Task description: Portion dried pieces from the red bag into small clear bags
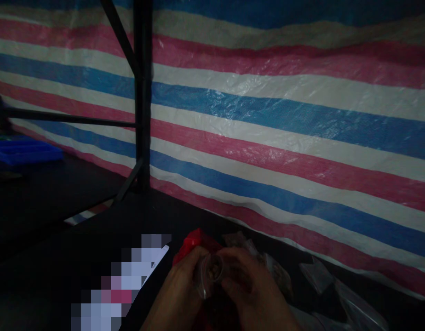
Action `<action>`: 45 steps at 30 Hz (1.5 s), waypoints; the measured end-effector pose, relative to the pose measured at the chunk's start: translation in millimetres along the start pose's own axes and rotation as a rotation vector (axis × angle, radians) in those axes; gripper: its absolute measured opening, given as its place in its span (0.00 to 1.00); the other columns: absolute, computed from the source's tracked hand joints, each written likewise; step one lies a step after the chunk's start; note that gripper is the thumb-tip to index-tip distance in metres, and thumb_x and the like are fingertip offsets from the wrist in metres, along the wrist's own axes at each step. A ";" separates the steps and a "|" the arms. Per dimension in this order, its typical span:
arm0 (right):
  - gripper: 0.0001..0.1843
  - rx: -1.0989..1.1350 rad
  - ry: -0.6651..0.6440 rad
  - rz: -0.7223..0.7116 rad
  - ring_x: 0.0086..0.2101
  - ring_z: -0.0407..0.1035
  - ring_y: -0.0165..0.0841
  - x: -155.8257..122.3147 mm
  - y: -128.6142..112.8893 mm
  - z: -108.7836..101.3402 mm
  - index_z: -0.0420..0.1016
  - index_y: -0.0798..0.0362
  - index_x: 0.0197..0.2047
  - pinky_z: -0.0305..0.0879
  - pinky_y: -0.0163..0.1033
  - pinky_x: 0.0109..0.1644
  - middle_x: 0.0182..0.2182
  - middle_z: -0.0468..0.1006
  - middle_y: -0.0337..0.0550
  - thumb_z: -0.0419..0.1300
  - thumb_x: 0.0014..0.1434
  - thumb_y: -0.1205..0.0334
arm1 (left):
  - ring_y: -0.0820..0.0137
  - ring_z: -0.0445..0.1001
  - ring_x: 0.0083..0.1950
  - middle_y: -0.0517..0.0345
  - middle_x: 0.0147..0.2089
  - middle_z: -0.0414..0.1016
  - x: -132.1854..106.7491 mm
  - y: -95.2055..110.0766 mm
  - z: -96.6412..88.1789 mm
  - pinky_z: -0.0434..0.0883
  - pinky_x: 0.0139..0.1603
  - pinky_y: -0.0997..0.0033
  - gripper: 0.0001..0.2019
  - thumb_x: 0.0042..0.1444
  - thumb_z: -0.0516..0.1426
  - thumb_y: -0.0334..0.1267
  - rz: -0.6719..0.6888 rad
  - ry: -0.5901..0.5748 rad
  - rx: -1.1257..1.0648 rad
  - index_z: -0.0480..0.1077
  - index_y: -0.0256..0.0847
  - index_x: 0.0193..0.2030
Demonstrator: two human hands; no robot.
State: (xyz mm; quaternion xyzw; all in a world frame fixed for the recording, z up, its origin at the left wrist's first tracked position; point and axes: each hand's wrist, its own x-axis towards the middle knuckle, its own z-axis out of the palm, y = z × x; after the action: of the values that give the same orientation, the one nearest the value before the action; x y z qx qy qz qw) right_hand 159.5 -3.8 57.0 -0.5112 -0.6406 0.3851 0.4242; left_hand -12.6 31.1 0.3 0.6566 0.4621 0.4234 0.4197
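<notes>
My left hand (185, 281) and my right hand (251, 281) grip a small clear plastic bag (203, 276) from its two sides. The bag's mouth is spread into a round opening that faces me. Small brownish pieces show inside it, too dim to name. Just behind my hands, a red plastic bag (198, 236) lies on the dark tabletop (157, 209). To the right of my right hand are several clear plastic bags (318, 276), and one near my fingers (278, 271) has dark contents. Shadow hides part of both hands' fingers.
At the left, a blurred-out bright screen or sheet (129, 280) lies on the table. A blue tray (29, 151) rests on another dark surface farther left. A black metal post (142, 101) with braces stands before the striped tarp (284, 115) behind the table.
</notes>
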 end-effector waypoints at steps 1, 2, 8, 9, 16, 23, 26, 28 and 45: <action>0.25 -0.056 0.009 -0.009 0.52 0.80 0.41 0.8 3.2 1.3 0.82 0.45 0.50 0.75 0.46 0.59 0.51 0.85 0.44 0.58 0.52 0.74 | 0.60 0.83 0.37 0.57 0.38 0.83 -0.6 0.4 0.6 0.74 0.36 0.65 0.04 0.63 0.58 0.35 -0.004 0.012 0.021 0.74 0.48 0.40; 0.26 -0.116 0.022 -0.018 0.53 0.79 0.40 1.6 5.4 2.6 0.83 0.45 0.49 0.74 0.46 0.60 0.50 0.84 0.43 0.58 0.51 0.75 | 0.60 0.84 0.38 0.57 0.39 0.83 -2.1 1.3 1.2 0.75 0.36 0.65 0.04 0.62 0.58 0.35 0.002 0.022 0.054 0.74 0.49 0.41; 0.31 -0.284 0.072 -0.090 0.54 0.77 0.39 3.4 1.9 7.1 0.85 0.43 0.48 0.72 0.46 0.63 0.52 0.82 0.42 0.56 0.48 0.79 | 0.55 0.84 0.51 0.50 0.53 0.83 -13.0 9.5 3.7 0.81 0.49 0.59 0.17 0.59 0.62 0.40 0.113 0.037 0.052 0.76 0.51 0.55; 0.31 -0.277 0.080 -0.109 0.55 0.77 0.38 2.9 0.7 7.0 0.85 0.42 0.48 0.72 0.45 0.63 0.52 0.81 0.42 0.56 0.48 0.79 | 0.55 0.83 0.55 0.49 0.56 0.83 -12.8 8.3 3.8 0.81 0.53 0.57 0.19 0.59 0.62 0.40 0.112 0.030 0.034 0.76 0.52 0.58; 0.28 -0.253 0.086 -0.181 0.52 0.80 0.37 -0.7 -3.5 2.5 0.88 0.43 0.44 0.75 0.39 0.59 0.50 0.85 0.42 0.57 0.51 0.81 | 0.48 0.77 0.64 0.51 0.60 0.83 -3.6 -12.1 3.3 0.71 0.68 0.41 0.25 0.52 0.66 0.37 0.085 -0.019 0.069 0.80 0.54 0.58; 0.28 -0.255 0.069 -0.192 0.49 0.82 0.36 0.2 -4.1 10.1 0.89 0.43 0.43 0.77 0.38 0.55 0.49 0.87 0.42 0.56 0.52 0.81 | 0.49 0.78 0.66 0.51 0.65 0.81 -18.6 -27.8 8.1 0.76 0.65 0.45 0.29 0.51 0.66 0.36 0.021 0.045 -0.152 0.79 0.56 0.62; 0.28 -0.250 0.072 -0.216 0.50 0.81 0.36 -0.1 -6.3 13.0 0.88 0.43 0.43 0.77 0.37 0.55 0.49 0.87 0.40 0.55 0.52 0.81 | 0.46 0.79 0.65 0.48 0.63 0.83 -20.0 -31.2 9.6 0.80 0.61 0.46 0.27 0.52 0.66 0.38 0.012 0.119 -0.203 0.79 0.53 0.61; 0.28 -0.243 0.122 -0.242 0.51 0.81 0.35 -0.7 -9.5 12.4 0.88 0.42 0.44 0.76 0.36 0.55 0.49 0.86 0.39 0.55 0.55 0.80 | 0.47 0.81 0.62 0.49 0.60 0.85 -18.2 -29.9 8.5 0.81 0.60 0.48 0.24 0.53 0.66 0.39 0.021 0.154 -0.228 0.80 0.52 0.58; 0.30 -0.213 -0.078 -0.021 0.50 0.78 0.33 -28.9 -23.5 3.9 0.86 0.43 0.44 0.71 0.36 0.55 0.48 0.83 0.36 0.57 0.48 0.83 | 0.57 0.81 0.35 0.56 0.33 0.82 -34.3 4.4 -42.2 0.79 0.39 0.60 0.23 0.56 0.58 0.66 -0.219 0.246 -0.019 0.75 0.47 0.37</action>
State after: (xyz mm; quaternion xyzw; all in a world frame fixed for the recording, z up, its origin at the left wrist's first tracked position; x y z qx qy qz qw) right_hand 151.5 -36.7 73.1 -0.5312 -0.6992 0.3302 0.3463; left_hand -58.7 3.9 10.9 0.5416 0.5747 0.4566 0.4098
